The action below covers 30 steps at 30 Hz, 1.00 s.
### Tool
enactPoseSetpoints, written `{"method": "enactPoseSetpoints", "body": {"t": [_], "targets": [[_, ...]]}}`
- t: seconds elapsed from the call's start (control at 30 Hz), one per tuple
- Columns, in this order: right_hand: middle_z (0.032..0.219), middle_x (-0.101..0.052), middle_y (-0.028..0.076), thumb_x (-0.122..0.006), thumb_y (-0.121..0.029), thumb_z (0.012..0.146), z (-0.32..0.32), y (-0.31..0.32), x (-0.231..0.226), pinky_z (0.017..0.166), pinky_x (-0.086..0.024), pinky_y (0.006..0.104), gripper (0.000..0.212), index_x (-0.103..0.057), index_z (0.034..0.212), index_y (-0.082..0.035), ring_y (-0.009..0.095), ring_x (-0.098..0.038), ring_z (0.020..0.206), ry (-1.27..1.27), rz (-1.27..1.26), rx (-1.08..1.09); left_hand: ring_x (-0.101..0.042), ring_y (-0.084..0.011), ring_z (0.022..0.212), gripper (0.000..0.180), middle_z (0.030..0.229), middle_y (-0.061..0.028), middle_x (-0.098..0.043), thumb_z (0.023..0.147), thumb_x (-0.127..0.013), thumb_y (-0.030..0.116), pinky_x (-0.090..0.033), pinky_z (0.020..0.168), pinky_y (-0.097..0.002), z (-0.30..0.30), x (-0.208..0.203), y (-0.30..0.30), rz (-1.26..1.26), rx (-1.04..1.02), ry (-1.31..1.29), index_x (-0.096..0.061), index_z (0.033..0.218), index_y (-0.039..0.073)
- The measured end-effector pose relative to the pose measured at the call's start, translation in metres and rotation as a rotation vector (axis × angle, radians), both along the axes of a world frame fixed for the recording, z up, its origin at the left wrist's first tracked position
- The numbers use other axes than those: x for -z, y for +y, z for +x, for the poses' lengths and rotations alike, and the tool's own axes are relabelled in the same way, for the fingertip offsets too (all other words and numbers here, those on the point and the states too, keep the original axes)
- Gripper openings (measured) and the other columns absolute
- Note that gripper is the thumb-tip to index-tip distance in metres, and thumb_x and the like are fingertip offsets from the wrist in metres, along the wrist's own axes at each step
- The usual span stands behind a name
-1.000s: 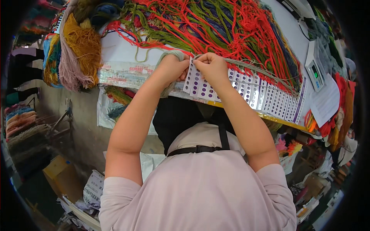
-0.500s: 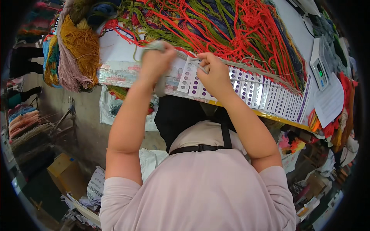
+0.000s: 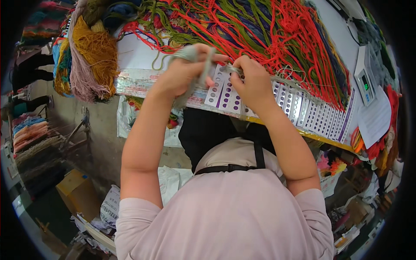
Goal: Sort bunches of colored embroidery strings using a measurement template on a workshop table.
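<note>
A hank of pale grey-green yarn (image 3: pixel 185 53) loops over and hangs below my left hand (image 3: pixel 184 76), whose fingers are partly smeared by motion and hold it. Close by on the right, my right hand (image 3: pixel 255 84) pinches a strand of the same yarn at the top of a white card with punched holes (image 3: pixel 215 89). More hole-punched cards (image 3: pixel 299 106) lie side by side along the table's front edge. Grey strands run rightward from my right hand across their tops. Beyond both hands spreads a heap of red, olive and dark blue yarn (image 3: pixel 242 26).
Mustard yarn (image 3: pixel 93 52) and pale pink yarn (image 3: pixel 78 60) hang over the table's left end. A digital scale (image 3: pixel 365 78) and a paper sheet (image 3: pixel 375 119) lie at the right. A cardboard box (image 3: pixel 78 193) stands on the floor at lower left.
My left hand has turned, its fingers now reaching toward my right hand with the yarn looping around it. My right hand has shifted slightly right and down, still pinching a strand.
</note>
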State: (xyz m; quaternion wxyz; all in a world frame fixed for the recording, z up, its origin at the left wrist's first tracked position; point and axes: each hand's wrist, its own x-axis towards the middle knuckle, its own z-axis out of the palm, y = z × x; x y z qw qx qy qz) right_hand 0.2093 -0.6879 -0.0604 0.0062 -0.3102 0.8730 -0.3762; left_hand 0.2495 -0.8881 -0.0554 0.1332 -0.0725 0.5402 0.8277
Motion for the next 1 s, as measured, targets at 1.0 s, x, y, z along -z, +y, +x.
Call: {"method": "enactPoseSetpoints", "body": {"t": [1.0], "targets": [[0.069,-0.057,0.003,-0.062,-0.010,0.085,0.033,0.001,-0.029,0.055,-0.041,0.0230,0.011,-0.061,0.094,-0.003,0.010,-0.052,0.058,-0.355,-0.579,0.019,-0.050,-0.0103,0.084,0.042,0.111,-0.0100,-0.054,0.093,-0.049,0.012,-0.043,0.069,-0.0215,0.070,-0.099,-0.007,0.113,-0.236,-0.134,-0.043,0.128,-0.011]]}}
